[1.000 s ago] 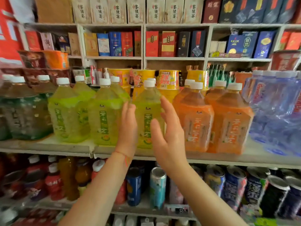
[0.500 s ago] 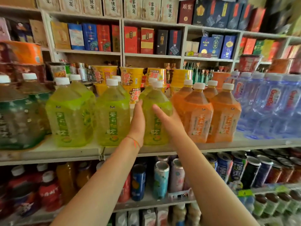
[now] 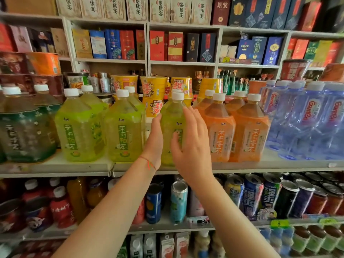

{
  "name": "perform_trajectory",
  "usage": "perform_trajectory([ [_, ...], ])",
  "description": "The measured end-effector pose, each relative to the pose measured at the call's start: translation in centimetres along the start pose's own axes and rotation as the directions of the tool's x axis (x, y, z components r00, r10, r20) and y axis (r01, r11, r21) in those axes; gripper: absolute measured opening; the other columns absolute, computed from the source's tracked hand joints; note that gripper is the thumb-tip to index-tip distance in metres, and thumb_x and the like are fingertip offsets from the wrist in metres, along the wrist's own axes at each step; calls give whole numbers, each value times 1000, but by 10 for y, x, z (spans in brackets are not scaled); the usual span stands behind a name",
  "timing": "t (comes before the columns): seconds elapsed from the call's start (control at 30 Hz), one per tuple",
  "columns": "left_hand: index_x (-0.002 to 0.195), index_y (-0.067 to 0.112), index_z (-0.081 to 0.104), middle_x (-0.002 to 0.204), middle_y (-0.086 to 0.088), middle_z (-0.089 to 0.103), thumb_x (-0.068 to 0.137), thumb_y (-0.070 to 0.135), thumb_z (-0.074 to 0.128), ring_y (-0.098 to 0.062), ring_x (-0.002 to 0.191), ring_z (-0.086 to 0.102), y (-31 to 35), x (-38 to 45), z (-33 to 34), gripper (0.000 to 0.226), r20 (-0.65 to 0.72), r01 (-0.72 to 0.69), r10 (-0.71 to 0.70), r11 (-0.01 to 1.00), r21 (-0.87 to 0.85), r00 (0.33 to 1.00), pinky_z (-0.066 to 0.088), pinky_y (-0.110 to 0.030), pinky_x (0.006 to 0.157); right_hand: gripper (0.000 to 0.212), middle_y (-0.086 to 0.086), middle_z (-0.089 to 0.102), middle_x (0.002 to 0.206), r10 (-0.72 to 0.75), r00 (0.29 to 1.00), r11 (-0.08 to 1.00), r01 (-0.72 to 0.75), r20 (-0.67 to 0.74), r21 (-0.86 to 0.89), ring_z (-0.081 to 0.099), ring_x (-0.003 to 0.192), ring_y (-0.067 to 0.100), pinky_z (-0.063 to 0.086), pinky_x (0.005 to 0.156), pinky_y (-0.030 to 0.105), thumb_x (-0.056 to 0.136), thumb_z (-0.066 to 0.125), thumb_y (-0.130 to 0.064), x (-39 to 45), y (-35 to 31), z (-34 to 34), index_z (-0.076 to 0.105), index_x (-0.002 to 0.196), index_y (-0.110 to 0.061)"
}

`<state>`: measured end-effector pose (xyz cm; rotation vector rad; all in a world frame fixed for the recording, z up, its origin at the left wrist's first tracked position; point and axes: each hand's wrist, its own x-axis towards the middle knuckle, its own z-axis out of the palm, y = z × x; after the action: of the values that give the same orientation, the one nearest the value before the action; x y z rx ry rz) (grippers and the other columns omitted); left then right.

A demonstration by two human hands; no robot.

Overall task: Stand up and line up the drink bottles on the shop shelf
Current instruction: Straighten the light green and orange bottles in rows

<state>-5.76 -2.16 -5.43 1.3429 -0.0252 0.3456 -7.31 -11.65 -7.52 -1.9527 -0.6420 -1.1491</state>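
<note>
- Shop shelving fills the view; white shelf (image 3: 55, 167) at chest height carries big drink bottles, all upright, white caps.
- Dark green bottles (image 3: 26, 135) at the shelf's left end: two seen, one behind the other.
- Yellow-green bottles: front one (image 3: 80, 131) toward the left, second (image 3: 123, 131) just beside it, each with another behind; so four there.
- Fifth yellow-green bottle, the middle bottle (image 3: 172, 118), stands near the shelf's front edge, between the second yellow-green one and the orange ones, with a gap on its left side.
- Orange bottles (image 3: 249, 131): four, two in front, two behind, right of the middle bottle.
- Clear blue water bottles (image 3: 305, 116) at the shelf's right end, packed close; count unclear.
- Left hand (image 3: 154, 140): fingers straight, flat against the middle bottle's left side, red string at the wrist.
- Right hand (image 3: 191, 144): fingers spread and relaxed in front of the bottle's right side; contact cannot be told, no grasp.
- Four yellow noodle cups (image 3: 153, 86) behind the bottles, with a fifth below them.
- Cans (image 3: 178, 202) and small bottles on the shelf below; boxes (image 3: 157, 45) on the shelves above.
</note>
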Motion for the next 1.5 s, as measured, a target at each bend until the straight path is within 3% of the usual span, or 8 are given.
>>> perform_trajectory([
  [0.23, 86, 46, 50, 51, 43, 53, 107, 50, 25, 29, 49, 47, 8, -11, 23, 32, -37, 15, -11, 996, 92, 999, 32, -13, 66, 53, 9, 45, 153, -137, 987, 926, 160, 89, -341, 27, 149, 30, 3, 122, 57, 95, 38, -29, 21, 41, -27, 50, 147, -27],
  [0.47, 109, 38, 65, 100, 30, 68, 105, 46, 37, 12, 103, 59, -9, -8, 11, 29, -57, -163, 170, 981, 107, 984, 42, -27, 104, 53, 17, 40, 155, -158, 985, 943, 173, 76, -285, 27, 149, 34, 5, 124, 52, 97, 43, -38, 8, 36, -5, 51, 145, -17],
  [0.6, 114, 12, 66, 115, 8, 64, 102, 17, 42, -9, 114, 58, -4, -27, -32, 28, -169, -580, 747, 618, 531, 643, 43, -27, 102, 46, 20, 42, 152, -290, 956, 951, 281, -48, -129, 30, 148, 36, 17, 123, 53, 95, 50, -20, -1, 13, 13, 57, 136, -1],
  [0.67, 119, 7, 62, 123, 0, 58, 99, 17, 44, -18, 121, 53, 4, -21, -65, 29, -193, -593, 836, 508, 625, 513, 40, -32, 107, 47, 20, 44, 151, -318, 947, 948, 317, -51, -38, 32, 147, 35, 25, 120, 53, 94, 52, -14, -4, -3, 30, 54, 138, 2],
  [0.77, 143, 17, 46, 145, 3, 47, 103, 29, 41, -12, 137, 41, 21, -12, -103, 42, -365, -374, 572, 790, 485, 735, 30, -31, 116, 59, 16, 38, 155, -204, 977, 976, 198, 61, 94, 29, 148, 26, 31, 119, 42, 94, 56, -14, -10, -29, 62, 38, 149, -2],
  [0.9, 151, 25, 41, 144, 13, 45, 107, 48, 30, -6, 136, 38, 24, 3, -123, 51, -182, -43, 77, 982, 183, 980, 19, -24, 113, 92, 9, 16, 164, 95, 963, 972, -144, 253, 187, 16, 151, 15, 25, 112, 25, 93, 67, -34, -9, -49, 101, 4, 159, -20],
  [1.2, 140, 44, 52, 146, 5, 54, 63, 91, 42, -19, 134, 50, 8, 58, -148, 91, -44, 101, -101, 995, 3, 994, 35, -52, 115, 113, -6, 24, 162, 431, 855, 777, -515, 290, 362, 27, 141, 6, 30, 112, 29, 74, 83, -47, 32, -56, 126, 9, 158, -31],
  [1.5, 142, 46, 50, 149, 7, 52, 76, 85, 34, -16, 137, 47, 5, 47, -134, 78, 27, 61, -60, 998, -19, 998, 35, -50, 116, 102, -8, 33, 159, 514, 804, 695, -595, 300, 405, 33, 143, 13, 35, 103, 30, 69, 75, -60, 26, -56, 112, 25, 155, -37],
])
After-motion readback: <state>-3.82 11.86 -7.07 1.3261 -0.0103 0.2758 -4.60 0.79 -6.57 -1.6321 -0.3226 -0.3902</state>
